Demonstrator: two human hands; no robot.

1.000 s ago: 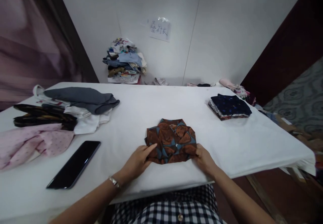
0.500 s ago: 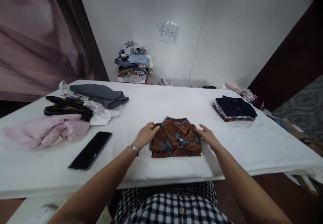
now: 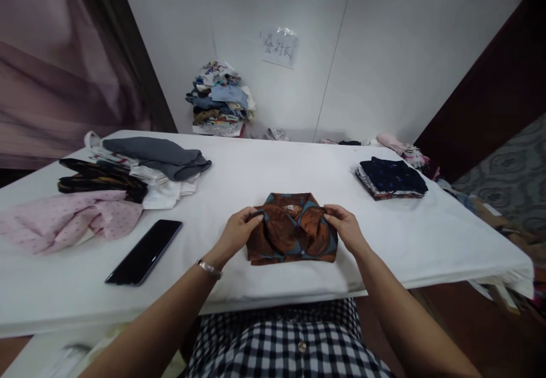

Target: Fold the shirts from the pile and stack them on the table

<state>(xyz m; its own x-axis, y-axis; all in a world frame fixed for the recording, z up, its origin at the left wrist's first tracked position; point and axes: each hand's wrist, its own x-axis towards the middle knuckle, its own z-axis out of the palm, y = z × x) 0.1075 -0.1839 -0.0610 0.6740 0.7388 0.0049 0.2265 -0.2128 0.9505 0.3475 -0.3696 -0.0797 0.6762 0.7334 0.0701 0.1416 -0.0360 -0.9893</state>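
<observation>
A folded brown shirt point(image 3: 294, 236) with blue patches lies near the table's front edge, its collar at the far side. My left hand point(image 3: 239, 230) pinches the shirt's upper left corner between thumb and fingers. At the opposite upper corner, my right hand point(image 3: 344, 227) grips the cloth the same way. Between the hands the front of the shirt bulges in soft folds, and a small label shows inside the collar. The undersides of the held corners are hidden.
On the white table point(image 3: 256, 167), a black phone point(image 3: 145, 252) lies left of the shirt. Behind it are a pink dotted garment point(image 3: 72, 219), a black one point(image 3: 100, 180) and a grey one point(image 3: 157, 153). A folded stack point(image 3: 390, 178) sits at the right. Clothes pile point(image 3: 219, 99) by the wall.
Both hands have closed on the shirt's upper corners. Its front has bunched up between them and the collar has opened, showing the label. The whole view has shifted slightly.
</observation>
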